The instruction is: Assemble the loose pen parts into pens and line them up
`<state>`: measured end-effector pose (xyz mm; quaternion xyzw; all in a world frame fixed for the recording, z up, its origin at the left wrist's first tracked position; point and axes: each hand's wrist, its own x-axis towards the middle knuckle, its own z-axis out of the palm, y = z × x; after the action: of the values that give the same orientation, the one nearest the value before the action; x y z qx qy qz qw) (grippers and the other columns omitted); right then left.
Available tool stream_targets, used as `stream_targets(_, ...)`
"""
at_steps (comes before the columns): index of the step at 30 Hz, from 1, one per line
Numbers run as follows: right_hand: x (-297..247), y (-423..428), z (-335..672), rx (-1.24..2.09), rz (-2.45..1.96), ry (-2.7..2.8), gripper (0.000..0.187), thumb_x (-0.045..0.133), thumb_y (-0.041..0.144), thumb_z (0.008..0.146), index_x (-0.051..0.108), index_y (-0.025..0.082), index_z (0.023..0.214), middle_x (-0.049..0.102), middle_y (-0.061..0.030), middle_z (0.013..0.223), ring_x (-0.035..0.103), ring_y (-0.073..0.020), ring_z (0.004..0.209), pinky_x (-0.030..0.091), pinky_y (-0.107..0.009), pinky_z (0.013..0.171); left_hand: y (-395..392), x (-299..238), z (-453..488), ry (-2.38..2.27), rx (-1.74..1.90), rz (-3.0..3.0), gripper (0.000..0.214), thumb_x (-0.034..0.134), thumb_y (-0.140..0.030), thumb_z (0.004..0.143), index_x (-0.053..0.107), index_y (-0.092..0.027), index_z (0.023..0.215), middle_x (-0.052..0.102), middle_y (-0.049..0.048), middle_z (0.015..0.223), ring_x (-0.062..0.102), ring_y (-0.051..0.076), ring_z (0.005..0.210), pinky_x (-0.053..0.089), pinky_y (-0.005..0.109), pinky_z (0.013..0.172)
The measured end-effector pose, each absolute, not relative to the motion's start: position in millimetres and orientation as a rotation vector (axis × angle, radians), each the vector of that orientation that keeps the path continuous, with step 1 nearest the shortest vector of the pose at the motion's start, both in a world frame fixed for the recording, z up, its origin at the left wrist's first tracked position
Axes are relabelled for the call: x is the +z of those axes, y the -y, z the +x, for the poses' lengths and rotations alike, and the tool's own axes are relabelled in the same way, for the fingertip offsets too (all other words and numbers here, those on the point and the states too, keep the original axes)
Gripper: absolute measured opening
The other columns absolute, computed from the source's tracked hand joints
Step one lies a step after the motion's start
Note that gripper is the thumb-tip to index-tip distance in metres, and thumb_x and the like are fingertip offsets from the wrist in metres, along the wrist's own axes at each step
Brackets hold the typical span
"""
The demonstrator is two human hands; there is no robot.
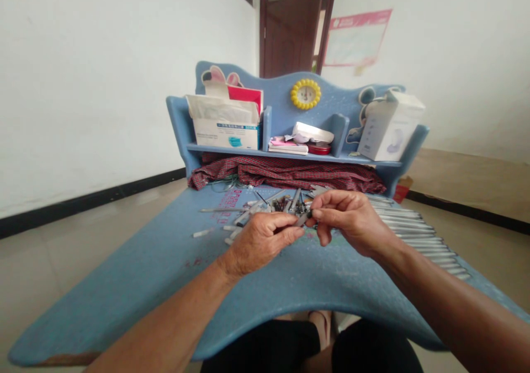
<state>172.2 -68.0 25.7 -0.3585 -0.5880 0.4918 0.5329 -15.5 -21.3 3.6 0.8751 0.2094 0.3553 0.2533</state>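
My left hand [269, 238] is closed around a translucent grey pen barrel [303, 219], held just above the desk. At the barrel's dark end, the thumb and forefinger of my right hand [345, 218] are pinched together. Whether that dark end is a separate small part cannot be made out. Behind my hands lies a loose pile of pen parts [271, 201], with barrels and thin dark pieces mixed together and partly hidden by my fingers. A small whitish pen cap [202, 233] lies left of my left hand. Several similar pens [418, 235] form a row beyond my right wrist.
The blue desk [136, 284] has a curved front edge close to my legs. Red checked cloth [290, 173] is bunched beneath the shelf [248, 152]. On the shelf stand a mask box [226, 134], a stack of papers [289, 148] and a white box [391, 127].
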Motion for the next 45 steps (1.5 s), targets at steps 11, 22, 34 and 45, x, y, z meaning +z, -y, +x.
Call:
stream_targets(11, 19, 69, 175, 1.179, -0.815, 1.283, 0.015, 0.072, 0.024, 0.068, 0.061, 0.014, 0.070, 0.069, -0.0033, 0.066, 0.058, -0.0110, 0.038, 0.043, -0.020, 0.037, 21, 3, -16, -0.619, 0.921, 2.377, 0.027, 0.051, -0.030, 0.084, 0.058, -0.012, 0.065, 0.038, -0.0045, 0.056, 0.038, 0.007, 0.055, 0.030, 0.020, 0.052)
stream_targets(22, 4, 67, 180, 1.167, -0.845, 1.290, 0.017, 0.077, 0.026, 0.065, 0.073, 0.015, 0.077, 0.067, -0.0020, 0.060, 0.051, -0.0082, 0.041, 0.041, -0.024, 0.045, 21, 1, -16, -0.586, 0.841, 2.384, 0.025, 0.050, -0.031, 0.085, 0.063, -0.012, 0.073, 0.047, -0.0028, 0.058, 0.044, 0.008, 0.056, 0.033, 0.020, 0.053)
stream_targets(34, 5, 66, 182, 1.160, -0.882, 1.359, 0.017, 0.078, 0.026, 0.063, 0.073, 0.016, 0.076, 0.062, 0.0007, 0.052, 0.052, -0.0089, 0.042, 0.042, -0.024, 0.046, 21, -2, -16, -0.513, 0.865, 2.408, 0.026, 0.051, -0.033, 0.084, 0.066, -0.013, 0.077, 0.051, -0.0018, 0.058, 0.045, 0.009, 0.056, 0.034, 0.020, 0.053)
stream_targets(45, -4, 72, 184, 1.117, -0.917, 1.460, 0.023, 0.071, 0.031, 0.073, 0.071, 0.014, 0.089, 0.067, -0.0019, 0.055, 0.060, -0.0132, 0.048, 0.049, -0.029, 0.053, 22, -1, -15, -0.501, 0.857, 2.381, 0.025, 0.052, -0.032, 0.083, 0.066, -0.013, 0.076, 0.049, -0.0023, 0.056, 0.045, 0.009, 0.055, 0.034, 0.020, 0.051)
